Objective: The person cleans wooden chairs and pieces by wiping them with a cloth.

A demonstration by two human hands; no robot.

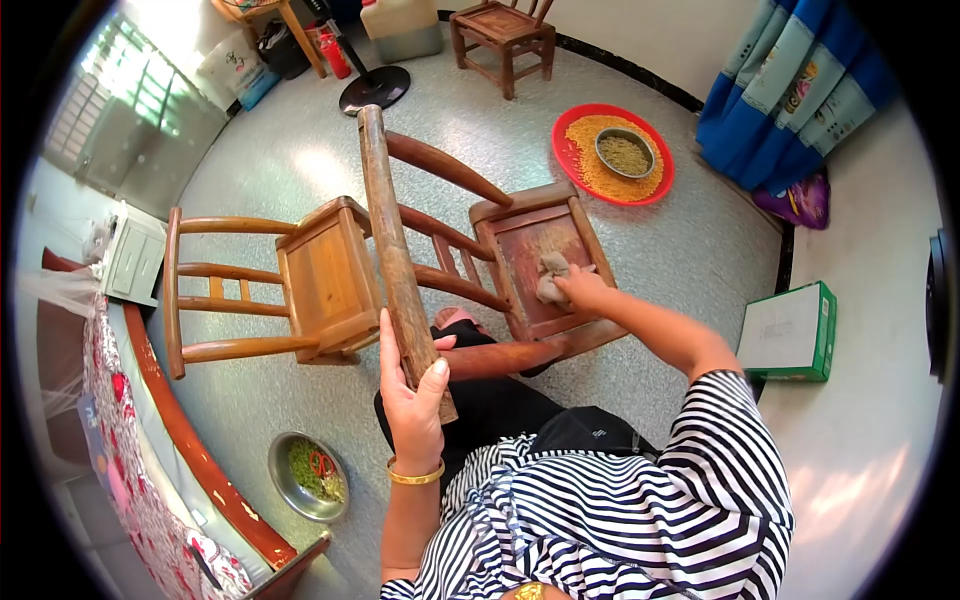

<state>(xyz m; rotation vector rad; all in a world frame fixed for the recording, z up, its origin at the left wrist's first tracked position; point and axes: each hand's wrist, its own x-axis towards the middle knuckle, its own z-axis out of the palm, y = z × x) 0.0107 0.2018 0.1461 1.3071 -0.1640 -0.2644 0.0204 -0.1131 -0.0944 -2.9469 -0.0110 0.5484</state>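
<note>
A small wooden chair [480,230] stands in front of me, its worn top rail [386,215] nearest my body. My left hand [415,400] holds the near end of that rail, with the thumb on one side and the fingers along the other. On the reddish-brown seat [525,245], my right hand [583,287] presses a bunched grey-beige rag [551,272]. The seat's surface looks scuffed around the rag. Just left of this chair is a second, lighter-seated wooden chair [325,275], touched by neither hand.
A red tray [570,165] of yellow grains carries a metal bowl [628,152]. At lower left sits a steel basin [285,480] with greens and red-handled scissors. A bed [160,400], green box [815,340], fan base [375,92] and third chair [503,30] surround the floor.
</note>
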